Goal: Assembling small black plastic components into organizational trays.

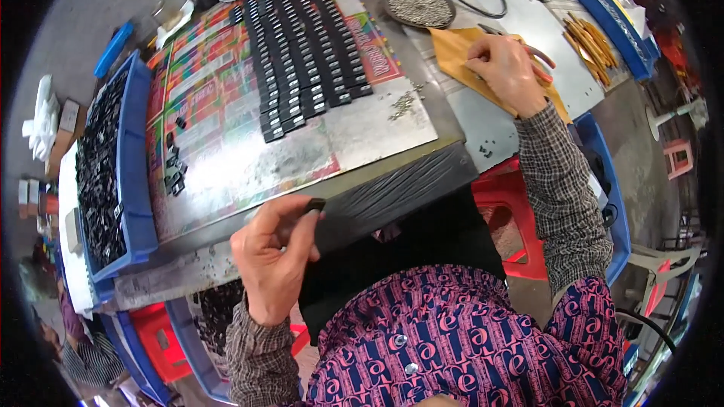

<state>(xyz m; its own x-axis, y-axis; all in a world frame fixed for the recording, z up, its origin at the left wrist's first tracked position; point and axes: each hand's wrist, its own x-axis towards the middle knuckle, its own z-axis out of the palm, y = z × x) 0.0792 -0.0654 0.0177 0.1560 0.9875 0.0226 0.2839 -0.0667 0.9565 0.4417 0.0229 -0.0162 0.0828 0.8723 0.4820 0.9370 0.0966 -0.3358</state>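
One small black piece [317,204], just off the board's near edge, pinched between thumb and forefinger of left hand [270,260]. Probably light, stiff, slick; best gripped by its sides. Printed board [253,169] carries black rows [303,53]. Right of it, right hand [507,68] over ochre cloth [450,53]: fingertips together, contents can't tell.

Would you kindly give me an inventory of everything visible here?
Held piece: one, black, pinched, lower centre
Lined-up pieces: many, black and silver, on the table
Bins: several, blue, both sides
Heaped pieces: uncounted, black, in the left bin
Dish: one, dark, far side, holding silvery bits
Sheet: one, orange-yellow, nearer than the dish
Pliers: one, orange-handled, right side
Sticks: many, yellow-brown, far right
Stools: several, red, floor level
Others: too small or blurred
Left hand: one, bare, lower centre
Right hand: one, bare, over the sheet
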